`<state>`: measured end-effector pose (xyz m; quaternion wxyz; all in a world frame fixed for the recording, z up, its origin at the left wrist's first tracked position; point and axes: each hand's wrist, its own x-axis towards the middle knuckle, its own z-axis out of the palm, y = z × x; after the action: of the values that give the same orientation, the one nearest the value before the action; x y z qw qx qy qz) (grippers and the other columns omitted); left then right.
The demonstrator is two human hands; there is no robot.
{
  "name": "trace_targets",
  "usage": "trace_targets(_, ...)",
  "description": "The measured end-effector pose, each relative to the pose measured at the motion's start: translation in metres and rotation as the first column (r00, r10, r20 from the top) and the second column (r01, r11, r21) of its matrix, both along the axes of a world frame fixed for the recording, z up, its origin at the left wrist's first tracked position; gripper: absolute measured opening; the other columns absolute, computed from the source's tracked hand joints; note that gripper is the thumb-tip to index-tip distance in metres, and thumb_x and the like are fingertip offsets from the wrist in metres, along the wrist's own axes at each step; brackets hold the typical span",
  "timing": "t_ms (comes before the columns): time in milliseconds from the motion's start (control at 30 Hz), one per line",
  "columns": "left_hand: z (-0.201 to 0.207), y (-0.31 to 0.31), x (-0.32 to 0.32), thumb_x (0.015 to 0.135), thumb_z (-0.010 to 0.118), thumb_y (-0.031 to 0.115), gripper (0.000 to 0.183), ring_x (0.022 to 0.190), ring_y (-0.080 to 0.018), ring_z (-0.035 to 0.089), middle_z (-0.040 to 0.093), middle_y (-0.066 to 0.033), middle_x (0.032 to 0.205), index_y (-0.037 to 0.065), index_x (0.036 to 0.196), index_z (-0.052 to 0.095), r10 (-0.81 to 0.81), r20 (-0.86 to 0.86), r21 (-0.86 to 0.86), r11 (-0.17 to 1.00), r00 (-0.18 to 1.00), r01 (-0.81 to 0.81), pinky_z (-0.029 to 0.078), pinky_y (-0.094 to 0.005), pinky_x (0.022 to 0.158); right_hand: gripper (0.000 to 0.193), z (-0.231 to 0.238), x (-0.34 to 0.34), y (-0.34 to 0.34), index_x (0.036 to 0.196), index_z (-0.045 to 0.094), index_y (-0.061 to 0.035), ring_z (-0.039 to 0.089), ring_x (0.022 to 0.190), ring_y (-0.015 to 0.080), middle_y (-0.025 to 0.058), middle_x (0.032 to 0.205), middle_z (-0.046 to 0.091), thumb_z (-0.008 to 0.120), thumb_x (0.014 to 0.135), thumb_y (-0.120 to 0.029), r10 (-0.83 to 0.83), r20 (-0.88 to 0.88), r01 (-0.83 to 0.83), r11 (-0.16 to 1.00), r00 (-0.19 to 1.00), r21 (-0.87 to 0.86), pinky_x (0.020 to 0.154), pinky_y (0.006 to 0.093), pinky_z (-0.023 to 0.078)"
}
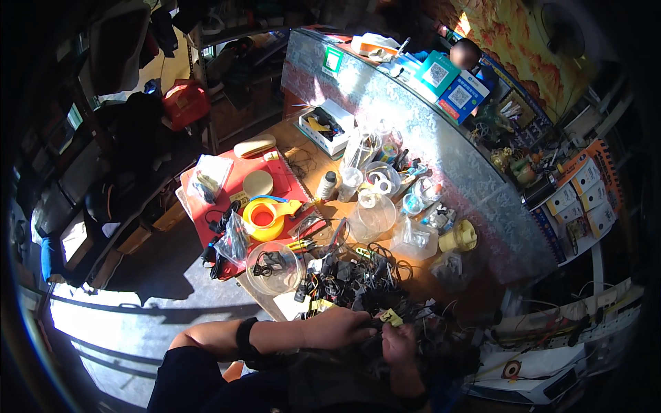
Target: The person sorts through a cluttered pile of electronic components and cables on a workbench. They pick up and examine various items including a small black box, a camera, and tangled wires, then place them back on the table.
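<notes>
As the head view looks down, my right hand (401,343) pinches a small, flat yellow tag (392,317) at the near edge of a tangled heap of thin black cables (344,277) on the brown wooden bench (281,132). My left hand (344,327) curls close beside it; whether it grips anything, I cannot tell. A light fingertip pinch should spare the thin-looking tag. A clear, round plastic tub (279,284) stands left of the heap.

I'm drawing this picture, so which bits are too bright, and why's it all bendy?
Head view: glare whitens parts of the floor, striped with shadows, and the counter; head view: the fisheye lens bends straight edges and the rim goes black; head view: dark cables merge, hard to separate.
</notes>
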<state>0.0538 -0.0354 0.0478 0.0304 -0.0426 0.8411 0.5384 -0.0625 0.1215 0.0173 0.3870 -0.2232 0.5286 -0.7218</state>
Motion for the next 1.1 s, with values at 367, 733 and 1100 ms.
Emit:
trace_targets(367, -0.003, 0.009, 0.005, 0.091, 0.044, 0.045, 0.045, 0.069, -0.0125, 0.058, 0.055, -0.0041, 0.077, 0.004, 0.109, 0.049, -0.154, 0.209, 0.645, 0.764, 0.966, -0.017, 0.049, -0.0253, 0.057, 0.025, 0.007, 0.003, 0.002, 0.108, 0.055, 0.0041, 0.052, 0.100, 0.0225, 0.0137, 0.112, 0.053, 0.050, 0.087, -0.009, 0.232, -0.168, -0.223, 0.972, 0.958, 0.073, 0.090, 0.0375, 0.040)
trace_targets(733, 0.078, -0.157, 0.023, 0.089, 0.054, 0.031, 0.028, 0.061, -0.0100, 0.058, 0.058, -0.0021, 0.069, 0.004, 0.096, 0.053, 0.468, 0.228, 0.138, 0.853, 0.854, -0.504, 0.046, -0.0236, 0.053, 0.028, -0.026, -0.024, 0.047, 0.108, 0.053, 0.0047, 0.060, 0.083, 0.0220, 0.0133, 0.090, 0.061, 0.046, 0.090, -0.016, 0.152, 0.162, -0.191, 0.946, 0.975, 0.262, 0.077, 0.0330, 0.048)
trace_targets(1100, 0.035, -0.432, -0.037, 0.077, 0.063, 0.029, 0.031, 0.093, -0.0302, 0.057, 0.054, -0.0154, 0.098, 0.005, 0.096, 0.060, 0.515, -0.088, -0.883, 0.356, 0.853, -0.306, 0.047, -0.0379, 0.080, 0.023, -0.036, 0.016, 0.015, 0.109, 0.054, -0.0006, 0.059, 0.080, 0.0144, 0.0078, 0.093, 0.061, 0.051, 0.089, -0.012, -0.269, 0.252, 0.158, 0.908, 0.930, 0.388, 0.072, 0.0272, 0.049)
